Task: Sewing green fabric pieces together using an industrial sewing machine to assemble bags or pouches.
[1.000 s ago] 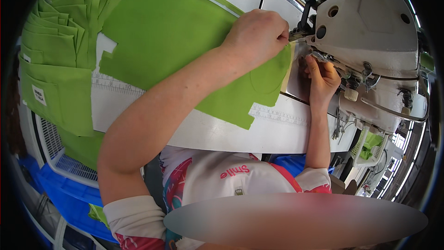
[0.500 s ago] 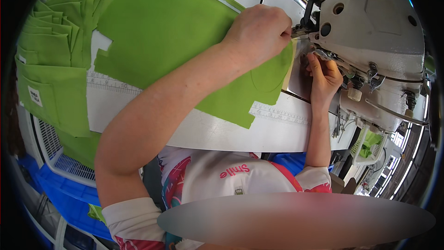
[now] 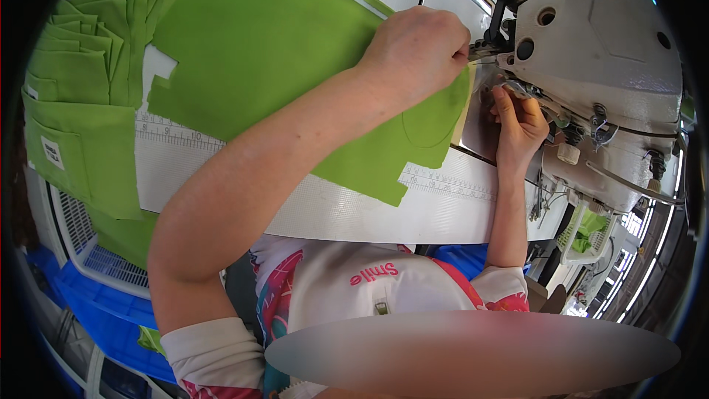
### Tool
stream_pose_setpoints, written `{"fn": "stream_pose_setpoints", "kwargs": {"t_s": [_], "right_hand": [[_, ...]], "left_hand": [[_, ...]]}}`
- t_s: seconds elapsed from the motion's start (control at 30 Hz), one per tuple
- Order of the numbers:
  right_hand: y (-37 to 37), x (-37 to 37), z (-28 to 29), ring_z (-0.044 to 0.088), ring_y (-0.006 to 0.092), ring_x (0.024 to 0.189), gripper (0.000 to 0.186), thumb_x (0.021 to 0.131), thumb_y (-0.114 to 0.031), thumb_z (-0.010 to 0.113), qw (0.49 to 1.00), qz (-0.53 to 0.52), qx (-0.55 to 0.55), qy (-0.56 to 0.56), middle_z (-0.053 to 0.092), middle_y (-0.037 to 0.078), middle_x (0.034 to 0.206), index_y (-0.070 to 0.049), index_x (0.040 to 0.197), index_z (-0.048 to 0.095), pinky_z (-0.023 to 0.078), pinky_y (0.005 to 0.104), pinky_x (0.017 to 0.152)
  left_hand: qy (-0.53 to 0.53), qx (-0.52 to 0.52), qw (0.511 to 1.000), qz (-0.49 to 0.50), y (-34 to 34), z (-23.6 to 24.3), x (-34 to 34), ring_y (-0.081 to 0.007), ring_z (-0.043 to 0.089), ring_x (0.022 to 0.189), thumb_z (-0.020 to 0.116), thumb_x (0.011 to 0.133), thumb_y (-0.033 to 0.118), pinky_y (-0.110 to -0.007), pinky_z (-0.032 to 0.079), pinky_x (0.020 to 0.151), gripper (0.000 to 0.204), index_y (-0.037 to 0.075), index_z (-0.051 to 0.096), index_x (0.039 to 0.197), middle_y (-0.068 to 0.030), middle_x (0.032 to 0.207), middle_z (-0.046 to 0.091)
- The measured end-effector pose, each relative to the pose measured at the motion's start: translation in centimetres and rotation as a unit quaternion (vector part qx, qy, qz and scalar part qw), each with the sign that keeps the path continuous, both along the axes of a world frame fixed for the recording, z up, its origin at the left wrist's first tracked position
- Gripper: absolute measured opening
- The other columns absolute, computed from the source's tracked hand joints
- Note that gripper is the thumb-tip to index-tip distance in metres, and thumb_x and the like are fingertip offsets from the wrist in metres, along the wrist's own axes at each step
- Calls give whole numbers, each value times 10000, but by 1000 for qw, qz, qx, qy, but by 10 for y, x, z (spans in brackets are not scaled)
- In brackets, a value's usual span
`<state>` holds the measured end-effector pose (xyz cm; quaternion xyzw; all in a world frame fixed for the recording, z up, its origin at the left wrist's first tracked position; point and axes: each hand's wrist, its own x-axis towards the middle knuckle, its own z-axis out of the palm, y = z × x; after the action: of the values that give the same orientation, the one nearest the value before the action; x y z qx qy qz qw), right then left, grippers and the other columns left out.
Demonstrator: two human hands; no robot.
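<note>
A flat green fabric panel (image 3: 273, 44) with notched corners lies on the white table, its right end reaching the sewing machine (image 3: 598, 52). My left hand (image 3: 417, 52) is closed over that end, knuckles up, beside the needle area. Whatever its fingertips grip is hidden. Below the machine's head, my right hand (image 3: 521, 125) is closed in a pinch with thumb and forefinger together, close to the small metal parts. What it pinches is too small to name. A thin dark curved line (image 3: 428, 145), perhaps loose thread, loops over the panel near my left wrist.
Stacked green fabric pieces (image 3: 81, 52) and a pocketed piece (image 3: 81, 155) hang at the left over a white basket (image 3: 111, 262). Printed ruler scales (image 3: 177, 133) run along the table (image 3: 347, 218). Another basket (image 3: 583, 236) with green cloth stands at the lower right.
The view has shifted very slightly. Both hands keep nearly the same places and grips, and the fabric panel lies as before.
</note>
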<state>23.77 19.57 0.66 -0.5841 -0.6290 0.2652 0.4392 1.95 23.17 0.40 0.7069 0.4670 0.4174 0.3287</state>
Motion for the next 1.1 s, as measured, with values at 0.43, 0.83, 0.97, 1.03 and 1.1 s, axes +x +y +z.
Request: {"fn": "stream_pose_setpoints", "kwargs": {"t_s": [0.43,0.83,0.97,1.03,1.1], "right_hand": [[-1,-4,3,560,52,641,116,836,-60,690,1000,2,-11,-12,666,23,814,-9,938,668,432,180,564],[13,-33,0,612,90,806,149,826,39,649,986,88,-40,135,683,46,942,1,967,679,490,230,710],[14,-31,3,606,97,913,165,852,11,627,990,109,-49,80,667,48,1001,36,1013,653,477,237,839],[13,-32,3,607,95,907,165,846,8,634,990,101,-53,84,669,47,994,38,1007,655,479,236,828],[13,-35,4,607,93,902,165,841,5,641,990,94,-58,87,670,46,987,41,1001,657,481,234,816]], "left_hand": [[24,0,1000,12,0,-3,3,-291,639,735,635,748,163,-369,497,693,150,29,690,789,-121,787,655],[46,6,999,2,2,-3,3,-254,633,697,653,755,179,-339,498,657,151,39,690,800,-100,774,651],[52,3,999,-1,2,-1,4,-249,639,706,652,760,175,-335,503,663,153,40,695,816,-98,786,656],[60,-12,998,-2,2,0,4,-247,644,713,650,763,172,-332,508,670,155,44,702,835,-96,795,661],[64,-13,998,-1,1,1,4,-246,646,718,651,764,170,-331,509,673,158,46,705,845,-97,803,664]]}}
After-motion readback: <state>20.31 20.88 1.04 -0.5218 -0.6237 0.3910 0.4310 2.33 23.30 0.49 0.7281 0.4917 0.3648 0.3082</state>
